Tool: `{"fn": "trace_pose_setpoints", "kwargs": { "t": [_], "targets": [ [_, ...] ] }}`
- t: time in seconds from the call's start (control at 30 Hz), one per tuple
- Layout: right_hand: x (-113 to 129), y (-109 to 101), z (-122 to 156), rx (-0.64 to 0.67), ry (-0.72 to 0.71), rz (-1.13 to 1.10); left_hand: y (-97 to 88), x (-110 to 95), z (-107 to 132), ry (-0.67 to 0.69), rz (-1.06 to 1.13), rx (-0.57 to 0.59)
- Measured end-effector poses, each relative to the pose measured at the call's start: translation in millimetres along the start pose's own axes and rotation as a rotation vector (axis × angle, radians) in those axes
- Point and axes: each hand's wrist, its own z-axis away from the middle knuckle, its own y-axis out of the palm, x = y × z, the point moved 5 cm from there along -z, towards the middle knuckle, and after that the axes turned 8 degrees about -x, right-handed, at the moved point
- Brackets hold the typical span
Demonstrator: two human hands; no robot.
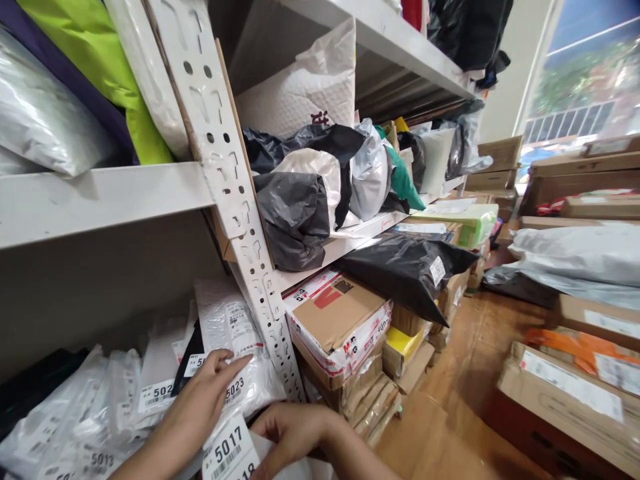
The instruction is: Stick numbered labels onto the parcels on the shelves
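My left hand [200, 400] reaches into the lower shelf with its fingers stretched out, the fingertips resting on a white plastic parcel [235, 347] whose label reads 5023. My right hand [290, 430] sits low beside the shelf post, fingers curled on the edge of a white parcel [227, 453] labelled 5017. Several more white bagged parcels [100, 407] with numbered labels lie packed along this lower shelf to the left.
A white perforated shelf post [235, 200] runs down between the bays. The upper shelf [100, 193] holds grey, black and white bags. Cardboard boxes [340, 327] and a black bag [405, 267] stack at right. More boxes [565, 400] line the brown floor [460, 387].
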Motion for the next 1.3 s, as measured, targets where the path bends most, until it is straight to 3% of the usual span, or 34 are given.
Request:
{"fn": "trace_pose_setpoints", "kwargs": {
  "t": [0.4, 0.57, 0.87, 1.03, 1.17, 1.3],
  "targets": [
    [-3.3, -2.6, 1.2, -0.032, 0.085, 0.047, 1.4, -2.0, 13.1, 0.111, -0.039, -0.128],
    [-15.2, -5.5, -4.3, 0.030, 0.237, 0.090, -1.0, -5.2, 19.8, 0.132, -0.064, -0.200],
    [-25.4, -8.6, -10.4, 0.033, 0.236, 0.110, -4.7, -13.1, 25.8, 0.217, -0.156, -0.323],
    [-36.1, -8.3, -9.6, 0.091, 0.255, 0.223, -17.5, -43.5, 45.6, 0.464, -0.261, -0.512],
    [-40.9, -5.0, -7.8, 0.138, 0.329, 0.237, -21.3, -56.6, 60.1, 0.655, -0.304, -0.538],
    [-40.7, -2.0, -7.7, 0.142, 0.333, 0.227, -18.8, -55.7, 66.6, 0.691, -0.315, -0.555]
  ]
}}
